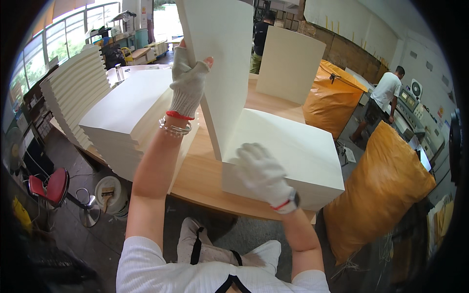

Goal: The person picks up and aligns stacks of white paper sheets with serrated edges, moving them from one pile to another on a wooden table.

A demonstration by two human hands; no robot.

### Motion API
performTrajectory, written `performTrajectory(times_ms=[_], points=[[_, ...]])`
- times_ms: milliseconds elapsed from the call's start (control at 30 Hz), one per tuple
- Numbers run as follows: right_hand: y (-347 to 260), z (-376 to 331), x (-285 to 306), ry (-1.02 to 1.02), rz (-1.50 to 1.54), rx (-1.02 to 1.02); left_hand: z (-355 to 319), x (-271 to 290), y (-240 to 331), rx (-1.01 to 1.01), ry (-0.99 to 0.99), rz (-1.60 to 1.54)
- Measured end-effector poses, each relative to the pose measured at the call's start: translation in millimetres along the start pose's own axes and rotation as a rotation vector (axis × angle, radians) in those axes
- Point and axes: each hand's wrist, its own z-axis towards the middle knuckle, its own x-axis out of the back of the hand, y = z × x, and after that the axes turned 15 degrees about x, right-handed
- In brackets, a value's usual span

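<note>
My left hand (189,78), in a white knitted glove with bare fingertips, grips the left edge of a tall white stack of sheets (222,53). That stack stands upright and curves slightly, its lower end by the left side of a low white stack of sheets (288,141) lying flat on the table. My right hand (261,171), gloved too and smeared by motion, is over the near edge of the low stack. Its fingers are stretched out with nothing in them; whether they touch the paper I cannot tell.
White stacks (132,102) and a wavy-edged pile (73,97) stand left on the wooden table (198,178). Another upright white stack (290,66) is behind. Orange sacks (381,190) stand right. A bucket with a brush (111,195) and red stool (51,188) are left. A person (386,95) works at a machine.
</note>
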Motion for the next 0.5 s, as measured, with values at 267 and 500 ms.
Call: performTrajectory(times_ms=[267, 500], points=[[-17.9, -1.0, -41.2, -0.075, -0.054, 0.006, 33.7, -1.0, 2.3, 0.078, 0.091, -0.038], [-17.9, 24.8, -31.2, 0.222, 0.21, -0.199, -26.2, -30.4, 54.6, -0.262, 0.157, 0.098]])
